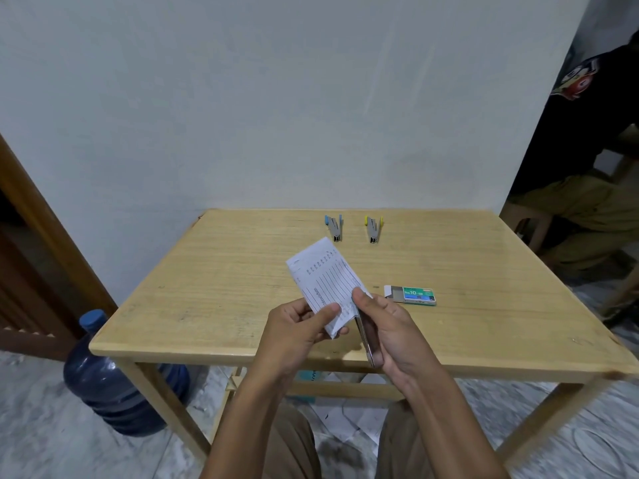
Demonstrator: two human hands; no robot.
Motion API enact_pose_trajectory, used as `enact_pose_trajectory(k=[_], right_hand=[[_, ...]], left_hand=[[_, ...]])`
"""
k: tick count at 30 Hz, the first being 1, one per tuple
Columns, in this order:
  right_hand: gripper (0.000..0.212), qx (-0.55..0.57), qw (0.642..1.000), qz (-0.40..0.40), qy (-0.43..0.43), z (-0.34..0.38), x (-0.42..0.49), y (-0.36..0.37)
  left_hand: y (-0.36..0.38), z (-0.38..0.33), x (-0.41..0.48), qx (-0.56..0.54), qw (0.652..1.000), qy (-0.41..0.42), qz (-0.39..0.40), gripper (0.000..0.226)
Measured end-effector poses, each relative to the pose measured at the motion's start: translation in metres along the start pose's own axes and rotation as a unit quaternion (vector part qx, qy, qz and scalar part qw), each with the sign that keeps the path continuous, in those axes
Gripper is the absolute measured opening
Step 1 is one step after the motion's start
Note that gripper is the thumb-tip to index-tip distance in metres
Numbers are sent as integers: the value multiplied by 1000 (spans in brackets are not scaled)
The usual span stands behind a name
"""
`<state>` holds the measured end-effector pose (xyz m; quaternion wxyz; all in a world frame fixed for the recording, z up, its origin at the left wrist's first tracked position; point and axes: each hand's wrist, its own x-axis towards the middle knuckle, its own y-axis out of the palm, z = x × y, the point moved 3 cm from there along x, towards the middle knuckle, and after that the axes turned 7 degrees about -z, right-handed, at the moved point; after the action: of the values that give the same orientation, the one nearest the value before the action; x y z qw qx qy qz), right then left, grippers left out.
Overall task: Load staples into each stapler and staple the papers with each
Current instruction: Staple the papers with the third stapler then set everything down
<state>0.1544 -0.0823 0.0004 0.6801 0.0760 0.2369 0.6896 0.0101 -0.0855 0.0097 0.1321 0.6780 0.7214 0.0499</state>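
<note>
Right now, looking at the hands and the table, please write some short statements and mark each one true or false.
1. The left hand holds the papers. True.
2. The staple box lies on the person's lap. False: it lies on the table, to the right of the hands.
3. A blue-tipped stapler and a yellow-tipped stapler lie side by side on the table's far part. True.
4. The right hand is empty. False: it grips a metal stapler at the papers' edge.
</note>
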Motion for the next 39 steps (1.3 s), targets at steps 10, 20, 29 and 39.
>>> enact_pose_trajectory(k=[10,20,29,39], right_hand=[[54,-42,998,-42,-24,-4,4,2],[13,-180,973,-124,-70,11,8,0],[16,-220,961,-143,-85,6,13,4],[9,-318,940,-125,-16,19,44,3]], left_hand=[[-8,2,10,-2,1000,-19,-14,20],[-15,0,12,8,998,-59,23,21],[-31,-13,24,127,980,81,-129,20],[-96,-42,169,366,895,106,-233,38]])
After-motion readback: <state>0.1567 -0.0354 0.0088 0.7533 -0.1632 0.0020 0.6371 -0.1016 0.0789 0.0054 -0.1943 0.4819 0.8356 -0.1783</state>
